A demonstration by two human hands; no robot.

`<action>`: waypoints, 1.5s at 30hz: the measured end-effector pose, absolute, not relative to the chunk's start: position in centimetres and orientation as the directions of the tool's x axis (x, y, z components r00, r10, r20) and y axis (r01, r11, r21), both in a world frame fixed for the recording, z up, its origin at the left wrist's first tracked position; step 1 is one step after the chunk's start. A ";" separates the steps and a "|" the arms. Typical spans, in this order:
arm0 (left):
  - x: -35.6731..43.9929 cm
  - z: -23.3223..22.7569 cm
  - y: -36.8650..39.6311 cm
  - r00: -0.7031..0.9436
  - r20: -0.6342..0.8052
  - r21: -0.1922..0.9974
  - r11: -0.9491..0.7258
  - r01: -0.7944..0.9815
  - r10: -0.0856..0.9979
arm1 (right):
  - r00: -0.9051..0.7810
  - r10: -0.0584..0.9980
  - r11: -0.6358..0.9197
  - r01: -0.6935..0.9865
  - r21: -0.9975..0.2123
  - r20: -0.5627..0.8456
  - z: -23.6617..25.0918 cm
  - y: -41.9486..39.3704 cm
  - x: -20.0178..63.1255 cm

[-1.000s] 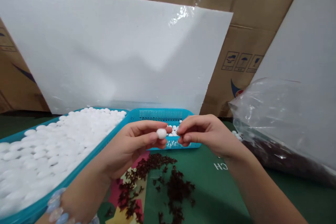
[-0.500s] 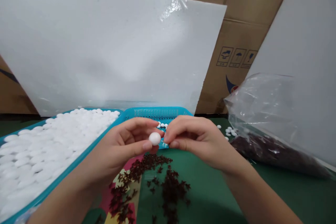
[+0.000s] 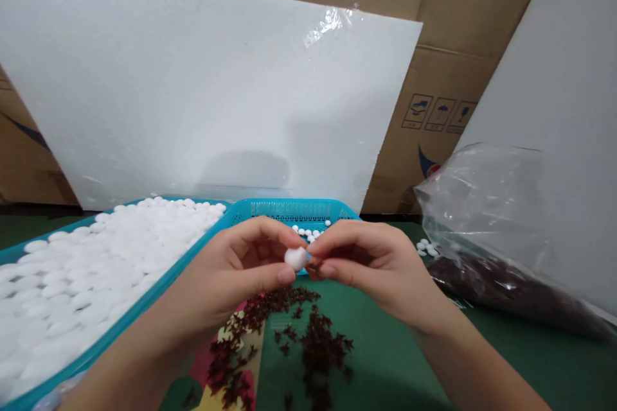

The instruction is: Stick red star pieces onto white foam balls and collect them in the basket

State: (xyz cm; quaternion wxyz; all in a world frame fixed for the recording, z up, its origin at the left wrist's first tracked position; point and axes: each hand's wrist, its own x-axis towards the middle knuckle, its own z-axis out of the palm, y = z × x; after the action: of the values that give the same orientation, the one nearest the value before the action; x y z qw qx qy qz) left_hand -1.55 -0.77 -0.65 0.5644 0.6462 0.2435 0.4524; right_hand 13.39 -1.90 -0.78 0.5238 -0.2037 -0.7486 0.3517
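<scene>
Head | my left hand (image 3: 231, 273) pinches a white ball (image 3: 295, 259) at its fingertips | my right hand (image 3: 388, 263) grips a small brown piece (image 3: 314, 266) (partly hidden) just beside it | ball between both hands, above the bench (image 3: 385, 347), blue basket (image 3: 289, 207) near the far edge

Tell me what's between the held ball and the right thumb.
A small brown piece in the right hand, beside the ball; the head view shows it.
</scene>
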 end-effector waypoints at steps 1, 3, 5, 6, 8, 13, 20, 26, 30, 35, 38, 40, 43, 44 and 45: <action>-1.5 -0.7 -0.8 0.487 0.312 0.949 -0.240 -0.207 0.816 | -0.359 0.679 0.667 -0.065 -0.742 0.641 -0.8 -1.9 13.3; -1.4 -0.7 -0.8 0.508 0.307 0.949 -0.223 -0.221 0.805 | -0.347 0.679 0.677 -0.045 -0.735 0.647 -0.7 -1.8 13.3; -1.4 -0.7 -0.8 0.511 0.294 0.953 -0.205 -0.224 0.808 | -0.347 0.671 0.694 -0.016 -0.719 0.655 -0.7 -1.8 13.3; -1.4 -0.7 -0.8 0.509 0.288 0.954 -0.199 -0.224 0.811 | -0.351 0.666 0.702 -0.003 -0.712 0.658 -0.7 -1.8 13.3; -1.5 -0.7 -0.9 0.509 0.278 0.957 -0.187 -0.223 0.815 | -0.361 0.655 0.717 0.018 -0.697 0.664 -0.8 -1.9 13.4; -1.6 -0.7 -1.0 0.514 0.268 0.959 -0.174 -0.225 0.815 | -0.375 0.645 0.731 0.046 -0.681 0.666 -0.9 -2.1 13.4; -1.6 -0.7 -1.1 0.508 0.262 0.961 -0.170 -0.220 0.821 | -0.376 0.652 0.736 0.103 -0.670 0.658 -0.7 -2.2 13.4; -1.7 -0.6 -1.2 0.519 0.260 0.965 -0.204 -0.164 0.814 | -0.405 0.601 0.782 0.117 -0.612 0.689 -0.8 -2.5 13.5; -1.8 -0.5 -1.1 0.495 0.307 0.951 -0.275 -0.138 0.813 | -0.418 0.553 0.824 0.145 -0.548 0.721 -0.7 -2.6 13.5; -1.9 -0.3 -1.5 0.493 0.397 0.903 -0.425 -0.060 0.774 | -0.437 0.473 0.880 0.190 -0.436 0.765 -0.7 -2.6 13.5; -2.0 -0.2 -1.8 0.463 0.439 0.865 -0.502 0.015 0.770 | -0.432 0.436 0.900 0.215 -0.379 0.790 -0.8 -2.6 13.4; -2.2 -0.3 -2.0 0.429 0.486 0.824 -0.563 0.067 0.762 | -0.421 0.416 0.909 0.230 -0.349 0.806 -0.9 -2.6 13.3; -2.4 -0.4 -2.1 0.403 0.560 0.755 -0.646 0.111 0.724 | -0.402 0.384 0.922 0.224 -0.317 0.831 -1.2 -2.6 13.2; -2.5 -0.4 -2.2 0.398 0.583 0.731 -0.671 0.122 0.708 | -0.394 0.373 0.926 0.216 -0.310 0.840 -1.2 -2.6 13.1; -2.5 -0.4 -2.2 0.396 0.605 0.707 -0.695 0.132 0.691 | -0.386 0.366 0.929 0.207 -0.307 0.847 -1.3 -2.6 13.1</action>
State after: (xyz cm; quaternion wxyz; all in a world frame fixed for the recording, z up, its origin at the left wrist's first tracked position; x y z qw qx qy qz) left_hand -2.47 -2.20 -0.40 0.2893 0.7837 0.2624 0.4830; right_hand 13.07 -2.55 -1.31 0.5266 -0.1726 -0.8290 0.0753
